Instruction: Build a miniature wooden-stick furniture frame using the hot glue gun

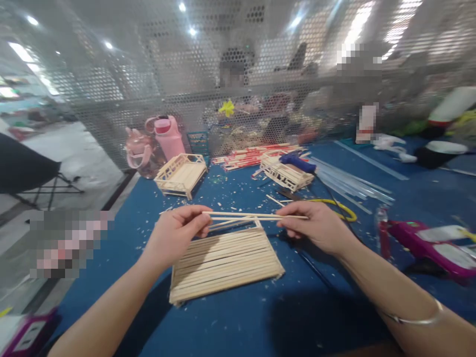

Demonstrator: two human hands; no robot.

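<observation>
My left hand (186, 227) pinches the left ends of thin wooden sticks (245, 216), and my right hand (314, 224) pinches them toward the right. The sticks run side by side, nearly level, above a flat panel of wooden sticks (226, 265) on the blue table. At the panel's far edge, a slim stick frame (256, 221) stands up, partly hidden by my left hand and the held sticks. Behind my hands sit two small stick-built benches, a left one (184, 173) and a right one (290, 176). A blue glue gun (299, 162) lies against the right bench.
Red-and-white sticks (256, 156) lie piled before a perforated metal screen (178, 69). Clear glue sticks (345, 181) and a yellow-handled tool (351, 214) lie right. A pink bottle (173, 141) stands back left; a purple power strip (420, 233) is far right. Wood scraps dot the blue table (238, 327).
</observation>
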